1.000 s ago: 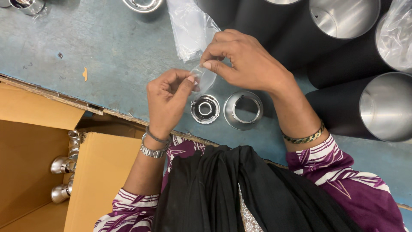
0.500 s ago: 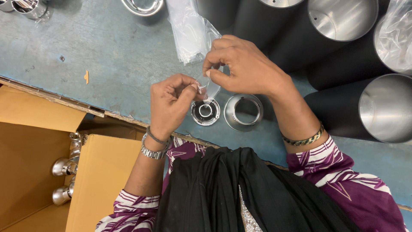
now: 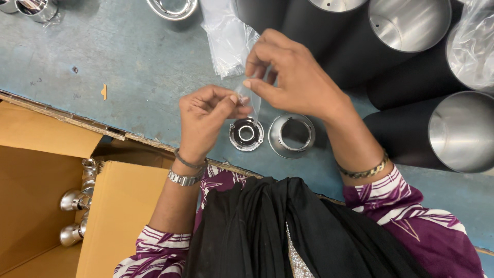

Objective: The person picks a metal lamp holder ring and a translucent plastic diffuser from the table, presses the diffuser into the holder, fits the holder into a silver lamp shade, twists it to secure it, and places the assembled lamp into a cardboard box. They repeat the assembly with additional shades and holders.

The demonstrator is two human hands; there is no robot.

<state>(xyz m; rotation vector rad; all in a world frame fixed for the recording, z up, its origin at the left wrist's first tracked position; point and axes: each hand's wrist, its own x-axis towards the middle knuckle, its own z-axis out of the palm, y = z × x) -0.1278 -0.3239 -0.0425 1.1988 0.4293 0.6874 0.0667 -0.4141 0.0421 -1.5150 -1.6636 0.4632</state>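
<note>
My left hand (image 3: 206,116) and my right hand (image 3: 290,77) meet above the blue table (image 3: 118,67), both pinching a small clear plastic bag (image 3: 253,103) that hangs between the fingertips. Directly below the bag lie two shiny metal parts: a round flanged ring (image 3: 246,134) and, to its right, a cone-shaped metal collar (image 3: 292,135). A pile of clear plastic bags (image 3: 226,36) lies on the table just beyond my hands.
Black cylinders with shiny metal insides (image 3: 406,31) stand at the right, one wrapped in plastic (image 3: 473,41). An open cardboard box (image 3: 46,201) at lower left holds chrome fittings (image 3: 77,201). More chrome parts (image 3: 172,7) lie at the top edge.
Both hands have stayed above the two metal parts, working the small bag between the fingertips; the right hand's fingers have shifted their pinch on the bag's upper edge.
</note>
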